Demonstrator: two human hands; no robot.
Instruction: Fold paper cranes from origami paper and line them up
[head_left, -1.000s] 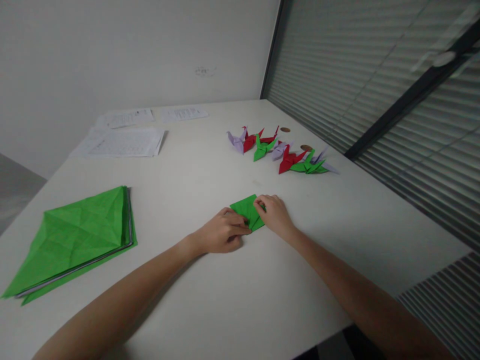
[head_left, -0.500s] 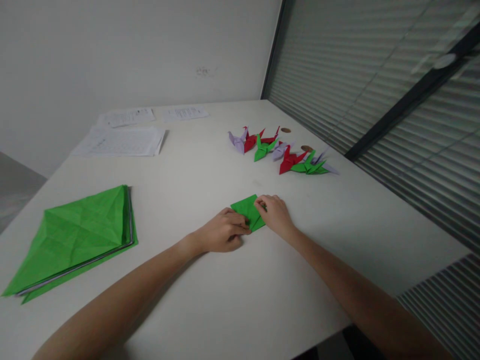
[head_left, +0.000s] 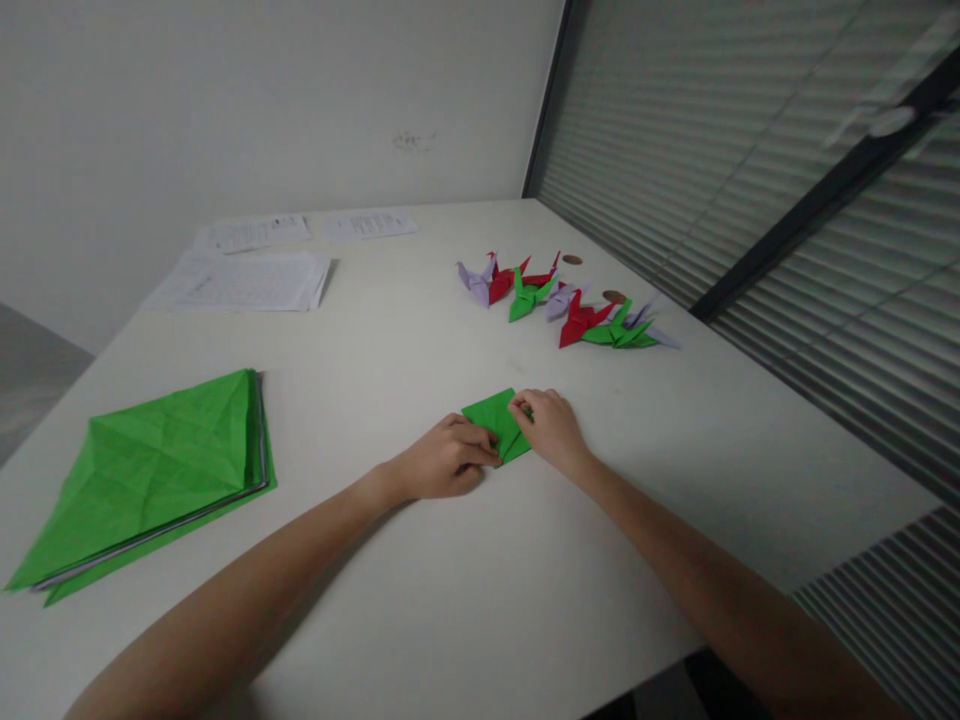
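A small folded square of green origami paper [head_left: 495, 413] lies on the white table between my hands. My left hand [head_left: 448, 456] is closed at its lower left edge, with the fingers on the paper. On the right side, my right hand [head_left: 551, 428] pinches the paper's edge between thumb and fingers. A crease or flap shows near the right fingertips; the paper under the fingers is hidden.
Several folded paper cranes [head_left: 577, 322] in red, green and lilac stand beyond my hands, near the window blinds [head_left: 735, 190]. At left lies a stack of large green paper [head_left: 157, 470]. Printed sheets [head_left: 240, 283] rest at the back left of the table [head_left: 390, 350].
Almost nothing differs. My left hand has shifted very slightly upward at the paper's edge; my right hand keeps its pinch in the same place.
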